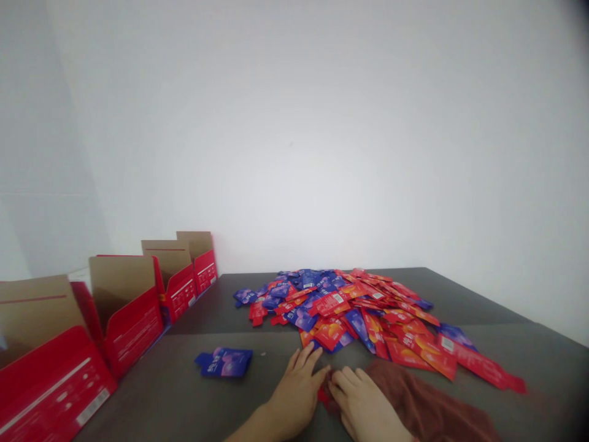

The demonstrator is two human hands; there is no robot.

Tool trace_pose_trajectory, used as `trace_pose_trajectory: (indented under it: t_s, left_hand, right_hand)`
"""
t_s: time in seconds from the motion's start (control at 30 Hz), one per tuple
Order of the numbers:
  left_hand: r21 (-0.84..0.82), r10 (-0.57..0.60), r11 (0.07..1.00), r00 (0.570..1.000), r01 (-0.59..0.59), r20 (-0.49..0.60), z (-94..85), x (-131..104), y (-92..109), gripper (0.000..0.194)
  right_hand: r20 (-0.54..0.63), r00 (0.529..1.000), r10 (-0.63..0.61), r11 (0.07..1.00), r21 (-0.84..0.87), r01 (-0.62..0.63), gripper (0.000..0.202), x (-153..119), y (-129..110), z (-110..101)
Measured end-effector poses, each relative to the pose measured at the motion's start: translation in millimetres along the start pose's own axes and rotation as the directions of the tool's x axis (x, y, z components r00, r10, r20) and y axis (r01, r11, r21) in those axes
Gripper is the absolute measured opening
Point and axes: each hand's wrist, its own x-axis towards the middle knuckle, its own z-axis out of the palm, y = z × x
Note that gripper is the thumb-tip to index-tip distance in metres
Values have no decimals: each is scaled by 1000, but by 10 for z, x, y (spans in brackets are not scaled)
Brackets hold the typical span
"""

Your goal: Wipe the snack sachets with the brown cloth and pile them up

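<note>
My left hand (298, 388) lies low over the table, its fingers stretched out toward the near edge of a pile of sachets and its thumb reaching to my right hand. My right hand (361, 402) is closed on a brown cloth (409, 393), with its fingertips bent down beside my left thumb. Between the hands shows a bit of a red sachet (323, 396), mostly hidden by them. Just beyond the fingers lies the heap of red and orange sachets (331, 331) mixed with blue-purple sachets (301, 318). One blue spouted sachet (226, 362) lies apart, left of my left hand.
Several open red cardboard boxes (133, 334) with brown flaps stand in a row along the left side of the dark table (179, 399). A long red sachet (483, 365) sticks out from the heap on the right. A white wall (294, 135) rises behind the table.
</note>
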Motion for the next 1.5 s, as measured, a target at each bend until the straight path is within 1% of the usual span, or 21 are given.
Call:
trace_pose_trajectory:
  t_s: [0.07, 0.13, 0.23, 0.33, 0.4, 0.47, 0.53, 0.6, 0.7, 0.77, 0.87, 0.93, 1.0, 1.07, 1.13, 1.2, 1.23, 1.3, 1.37, 1.43, 1.5]
  left_hand:
    - [5, -6, 1000, 1000, 6, 9, -1, -3, -11, 57]
    - [-1, -1, 1000, 1000, 1, 5, 0, -8, -23, 56]
    - [-17, 36, 999, 999, -36, -5, 18, -12, -43, 53]
    - [-11, 50, 999, 999, -51, -12, 50, -7, -53, 51]
    - [4, 47, 999, 999, -47, -25, 71, -1, -51, 50]
    - [16, 45, 999, 998, -44, -42, 87, 5, -47, 48]
    - [21, 43, 999, 998, -42, -53, 94, 5, -46, 46]
    - [22, 39, 999, 998, -38, -57, 90, -2, -50, 46]
    - [23, 38, 999, 998, -37, -46, 66, -17, -57, 46]
    - [18, 46, 999, 998, -45, -32, 51, -22, -58, 47]
    - [11, 53, 999, 998, -53, -16, 47, -11, -53, 49]
    - [12, 48, 999, 999, -48, -23, 57, 3, -47, 49]
    - [12, 46, 999, 998, -45, -47, 67, 13, -40, 47]
    - [12, 56, 998, 996, -55, -71, 71, 14, -35, 45]
    - [20, 63, 998, 995, -61, -80, 68, 8, -35, 44]
    - [34, 59, 998, 995, -57, -77, 58, 0, -38, 44]
    - [39, 57, 998, 996, -54, -74, 51, -4, -40, 45]
    - [31, 56, 998, 996, -54, -70, 32, -10, -39, 45]
    - [0, 64, 998, 995, -64, -73, 9, -17, -31, 44]
    - [-50, 82, 995, 993, -87, -90, -9, -26, -16, 45]
    - [-103, 96, 989, 989, -108, -115, -7, -32, 3, 47]
  right_hand:
    - [-35, 996, -78, 996, 47, 80, 26, -106, 56, -59]
    - [-14, 995, -98, 992, 83, 98, 23, -277, 191, -146]
    - [109, 994, -30, 997, 73, 22, 28, -493, 434, -266]
    - [179, 981, 76, 996, 29, -82, 31, -500, 549, -267]
    - [180, 976, 124, 992, -2, -126, 28, -384, 496, -185]
    - [151, 981, 120, 993, -18, -118, 24, -230, 360, -77]
    - [94, 993, 68, 998, -15, -67, 23, -109, 205, 10]
    - [23, 1000, -11, 1000, 6, 11, 24, -77, 102, 37]
    - [-31, 994, -104, 993, 54, 105, 27, -212, 137, -47]
    - [15, 995, -100, 992, 80, 98, 28, -347, 257, -149]
    - [159, 987, 9, 995, 97, -24, 28, -429, 425, -254]
    - [219, 972, 88, 988, 102, -113, 27, -351, 444, -239]
    - [245, 960, 135, 980, 110, -166, 24, -203, 368, -160]
    - [228, 967, 117, 983, 111, -145, 19, -66, 238, -63]
    - [170, 985, 39, 992, 110, -58, 23, -8, 126, -4]
    - [128, 991, -32, 992, 126, 16, 34, -52, 103, -11]
    - [134, 990, -36, 990, 140, 17, 37, -105, 134, -34]
    - [193, 981, 16, 987, 154, -47, 39, -232, 268, -95]
    - [267, 957, 116, 980, 124, -154, 36, -337, 448, -135]
    - [323, 924, 207, 966, 84, -246, 31, -386, 600, -127]
    - [353, 893, 279, 946, 57, -318, 28, -382, 681, -82]
